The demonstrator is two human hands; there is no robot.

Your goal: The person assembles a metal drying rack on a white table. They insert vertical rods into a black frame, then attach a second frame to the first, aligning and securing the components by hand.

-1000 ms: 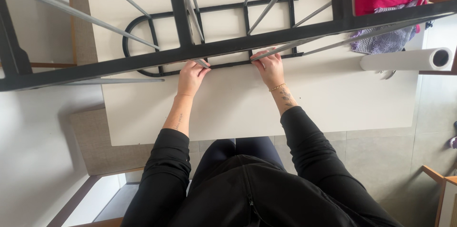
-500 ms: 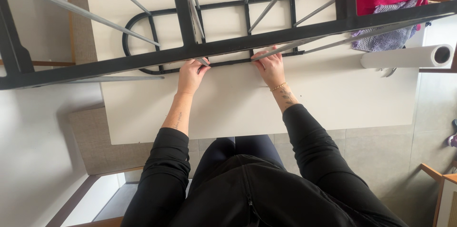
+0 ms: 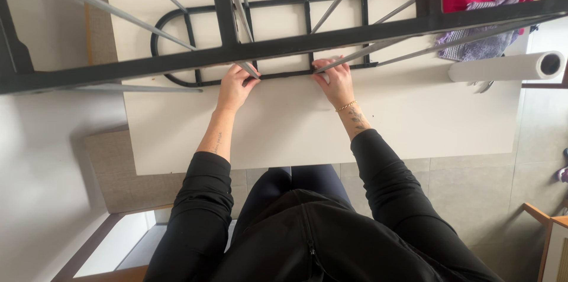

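While both hands press at its near bar, a black metal rack (image 3: 260, 39) stands on the white table (image 3: 414, 122).

Left hand (image 3: 235, 88) curls its fingers onto the thin lower rail; right hand (image 3: 335, 81) pinches something small and white there. Grey rods slant upward; a paper roll (image 3: 503, 67) lies far right.

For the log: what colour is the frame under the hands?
Black metal frame, clearest in the head view.
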